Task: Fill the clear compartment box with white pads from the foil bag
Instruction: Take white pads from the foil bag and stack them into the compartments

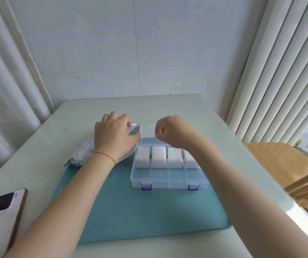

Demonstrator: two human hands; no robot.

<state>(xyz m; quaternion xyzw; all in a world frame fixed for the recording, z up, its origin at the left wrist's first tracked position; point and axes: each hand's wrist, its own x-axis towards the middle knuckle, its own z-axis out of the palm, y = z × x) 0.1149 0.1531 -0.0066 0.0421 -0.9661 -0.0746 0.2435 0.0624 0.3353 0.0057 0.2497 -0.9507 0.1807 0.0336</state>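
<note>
Judging by their look, the white pads (pixel 158 156) are soft, light and compressible, so I would pinch a small stack by its edges and not squeeze hard. They sit in the four far compartments of the clear compartment box (pixel 169 181), on the teal mat (pixel 140 211); the near row shows only mat through it. My left hand (pixel 115 135) grips the open mouth of the foil bag (pixel 83 153), which lies just left of the box, crinkly and probably slippery. My right hand (pixel 173 132) hovers over the box's far edge, fingers curled; I cannot tell whether they pinch anything. A phone (pixel 2 211) lies near the left table (pixel 233 146) edge.
</note>
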